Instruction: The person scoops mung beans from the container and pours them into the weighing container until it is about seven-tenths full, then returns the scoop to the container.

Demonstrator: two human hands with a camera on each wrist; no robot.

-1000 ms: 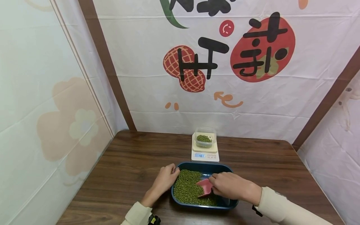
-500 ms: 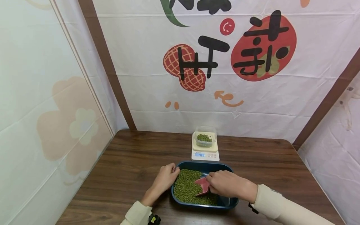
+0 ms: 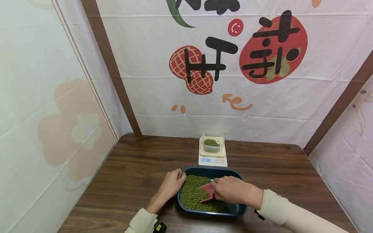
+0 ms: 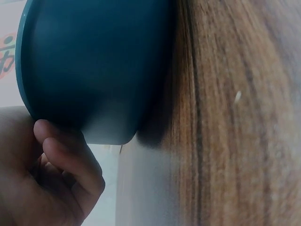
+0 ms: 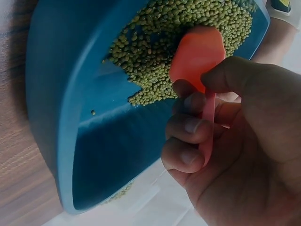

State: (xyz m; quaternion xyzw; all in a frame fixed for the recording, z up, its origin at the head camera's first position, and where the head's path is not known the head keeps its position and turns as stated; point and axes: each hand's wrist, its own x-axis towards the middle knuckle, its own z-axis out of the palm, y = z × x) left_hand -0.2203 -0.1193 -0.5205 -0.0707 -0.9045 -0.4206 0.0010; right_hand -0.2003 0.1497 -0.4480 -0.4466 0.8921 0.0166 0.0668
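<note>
- Pink scoop (image 3: pixel 208 192), its handle gripped in the curled fingers of the right hand (image 3: pixel 231 189), with the thumb pressed along the top of the handle.
- The scoop's blade sits inside the blue tray (image 3: pixel 243 208), its mouth facing left and pushed into the green beans (image 3: pixel 190 191).
- The left hand (image 3: pixel 171 186) has its fingers bent and holds the tray's rim near the far left corner.
- Beans cover the tray's left half and run along its near side; the right end shows bare blue floor, with a stray bean on it in the right wrist view.
- A dark band (image 3: pixel 159 227) circles the left wrist, at the end of a cream sleeve (image 3: pixel 143 221).
- The tray stands on the brown wood-grain table (image 3: pixel 145 161), well in from its left and right edges.
- Just beyond the tray, near the middle of the table's far edge, lies a white scale (image 3: pixel 214 161) with a lit display.
- On the scale stands a clear container (image 3: pixel 212 149) with a small heap of green beans.
- Behind the far edge hangs a white printed cloth (image 3: pixel 151 97).
</note>
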